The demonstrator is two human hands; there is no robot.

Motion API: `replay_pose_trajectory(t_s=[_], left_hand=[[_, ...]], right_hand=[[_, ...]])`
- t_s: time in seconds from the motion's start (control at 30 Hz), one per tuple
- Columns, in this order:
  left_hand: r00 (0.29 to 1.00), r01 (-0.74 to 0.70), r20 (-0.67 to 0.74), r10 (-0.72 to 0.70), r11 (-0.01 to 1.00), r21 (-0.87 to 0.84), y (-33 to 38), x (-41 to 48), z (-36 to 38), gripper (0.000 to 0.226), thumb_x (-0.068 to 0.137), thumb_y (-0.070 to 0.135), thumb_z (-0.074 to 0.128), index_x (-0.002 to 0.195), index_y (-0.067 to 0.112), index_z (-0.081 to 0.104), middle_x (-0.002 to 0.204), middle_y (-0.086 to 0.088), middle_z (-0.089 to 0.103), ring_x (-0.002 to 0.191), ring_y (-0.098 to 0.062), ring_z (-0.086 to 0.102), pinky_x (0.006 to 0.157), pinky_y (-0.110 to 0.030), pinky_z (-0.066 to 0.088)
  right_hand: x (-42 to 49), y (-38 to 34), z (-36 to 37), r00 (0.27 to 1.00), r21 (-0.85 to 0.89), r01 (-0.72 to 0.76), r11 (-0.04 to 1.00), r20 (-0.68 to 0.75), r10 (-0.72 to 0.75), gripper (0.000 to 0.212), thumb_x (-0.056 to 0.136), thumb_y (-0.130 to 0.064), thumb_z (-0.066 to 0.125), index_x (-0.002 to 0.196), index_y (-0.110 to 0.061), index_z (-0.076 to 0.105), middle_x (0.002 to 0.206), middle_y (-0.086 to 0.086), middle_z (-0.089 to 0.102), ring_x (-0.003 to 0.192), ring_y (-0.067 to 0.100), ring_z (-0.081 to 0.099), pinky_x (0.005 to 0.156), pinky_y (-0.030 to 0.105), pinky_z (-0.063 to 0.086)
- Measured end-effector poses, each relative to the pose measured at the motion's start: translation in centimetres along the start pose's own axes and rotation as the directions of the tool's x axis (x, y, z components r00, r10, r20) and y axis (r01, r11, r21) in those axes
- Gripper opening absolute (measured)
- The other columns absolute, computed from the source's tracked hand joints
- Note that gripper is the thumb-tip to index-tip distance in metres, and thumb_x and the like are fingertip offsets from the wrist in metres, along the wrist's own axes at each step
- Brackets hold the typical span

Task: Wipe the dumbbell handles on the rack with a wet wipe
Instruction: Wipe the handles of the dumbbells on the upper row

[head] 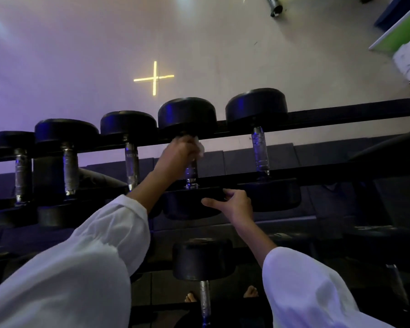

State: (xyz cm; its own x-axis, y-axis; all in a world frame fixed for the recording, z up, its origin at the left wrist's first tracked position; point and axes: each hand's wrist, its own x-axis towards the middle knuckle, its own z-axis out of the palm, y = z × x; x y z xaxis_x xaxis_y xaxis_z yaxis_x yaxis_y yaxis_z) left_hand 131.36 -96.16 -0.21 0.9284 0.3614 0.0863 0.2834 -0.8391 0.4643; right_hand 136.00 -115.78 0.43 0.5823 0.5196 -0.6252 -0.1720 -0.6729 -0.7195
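Head view: my right hand (pixel 234 203) grips the near head of a dumbbell (pixel 187 113) on the rack (pixel 341 170), steadying it. Farther, my left hand (pixel 178 150) wraps the wet wipe (pixel 200 147) round the far end of its handle (pixel 191 170). Mid-wipe, I judge; next, draw the wipe toward me.

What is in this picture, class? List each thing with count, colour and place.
dumbbells: five, black, upper rack row
lower dumbbell: one, black, bottom centre
rack: one, black, across frame
wipe: one, white, on fourth handle
cross: one, yellow, pale surface beyond rack
sleeves: two, white, lower corners
feet: two, bare, bottom centre
left grip: one, holds wipe on handle
right grip: one, holds that dumbbell's near head
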Motion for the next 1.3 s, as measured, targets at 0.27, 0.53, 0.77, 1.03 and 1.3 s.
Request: replay_pose_trajectory(t_s=[0.27,0.53,0.77,1.03,1.3], left_hand=[[0.643,0.625,0.119,-0.757,0.428,-0.652,2.0,-3.8,1.3,0.009,0.082,0.006,0.067,0.090,0.008,0.063,0.079,-0.006,0.062,0.060,-0.003,0.058,0.051,-0.010,0.047],[0.534,0.340,0.449,-0.717,-0.305,-0.890,0.5,1.7,0.2,0.020,0.092,0.013,0.041,0.079,0.008,0.056,0.066,-0.007,0.061,0.061,-0.018,0.057,0.062,-0.031,0.051],[0.547,0.558,0.660,-0.515,-0.364,-0.746,0.2,-0.2,1.0,0.054,0.096,0.040,0.025,0.091,-0.001,0.060,0.076,-0.019,0.064,0.068,-0.030,0.060,0.066,-0.032,0.046],[0.657,0.640,0.705,-0.268,-0.296,-0.709,-0.9,-0.9,2.8,0.102,0.088,0.067,-0.004,0.078,0.004,0.075,0.068,-0.007,0.064,0.063,-0.020,0.058,0.067,-0.031,0.042],[0.691,0.539,0.670,-0.272,-0.423,-0.728,-1.1,0.4,2.9,0.075,0.096,0.050,0.010,0.096,0.000,0.067,0.070,-0.002,0.062,0.060,-0.014,0.054,0.060,-0.027,0.040]], right_hand=[[0.3,0.5,0.0,0.999,0.015,0.015,1.000,-0.037,-0.014,0.067,0.063,-0.034,0.083,0.119,-0.006,0.060,0.112,0.009,0.067,0.108,0.021,0.060,0.084,0.023,0.042],[1.0,0.9,0.7,0.999,0.010,-0.017,1.000,-0.048,0.017,0.088,0.054,-0.042,0.085,0.129,-0.006,0.054,0.123,0.010,0.062,0.117,0.021,0.056,0.101,0.037,0.044],[1.0,1.1,0.7,0.998,-0.032,-0.004,0.999,-0.065,0.002,0.089,0.054,-0.045,0.084,0.129,-0.007,0.053,0.124,0.009,0.062,0.118,0.020,0.055,0.100,0.037,0.044],[1.1,1.2,0.7,0.999,-0.007,-0.023,1.000,-0.044,0.022,0.091,0.054,-0.043,0.085,0.131,-0.007,0.051,0.127,0.009,0.059,0.121,0.020,0.052,0.101,0.038,0.043],[1.1,1.2,0.6,0.999,-0.003,-0.028,1.000,-0.041,0.027,0.091,0.056,-0.043,0.084,0.132,-0.008,0.049,0.130,0.009,0.057,0.123,0.021,0.050,0.103,0.037,0.042]])
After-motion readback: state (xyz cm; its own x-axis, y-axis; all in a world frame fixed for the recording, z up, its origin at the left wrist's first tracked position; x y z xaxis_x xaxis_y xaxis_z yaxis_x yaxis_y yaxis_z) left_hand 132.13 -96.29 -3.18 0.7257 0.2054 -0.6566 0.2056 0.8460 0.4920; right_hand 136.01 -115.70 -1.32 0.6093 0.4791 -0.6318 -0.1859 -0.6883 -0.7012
